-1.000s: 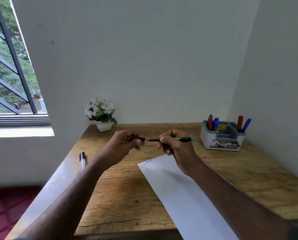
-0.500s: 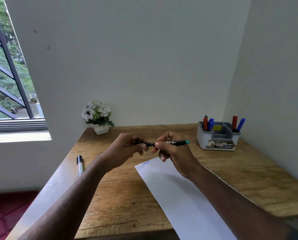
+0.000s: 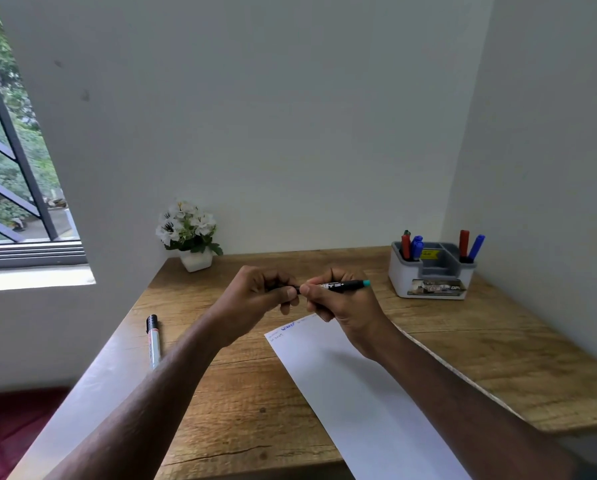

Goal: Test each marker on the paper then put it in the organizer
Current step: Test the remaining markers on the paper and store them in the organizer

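From the head view, both hands meet above the wooden surface [image 3: 463, 344]. The right hand [image 3: 345, 306] has its fingers clamped on a black marker [image 3: 342, 285] with a teal end, held level and pointing left. The left hand [image 3: 255, 299] curls its fingers round the marker's cap end, knuckles hiding the cap itself. Below the hands lies the paper [image 3: 359, 403], blue scribbles at its top corner, the right forearm crossing its edge. Another marker [image 3: 153, 341], black-capped with a white barrel, lies near the left edge, well apart. Far right, the organizer [image 3: 428, 282] holds red and blue markers upright. A white flower pot [image 3: 193, 237] stands by the wall.
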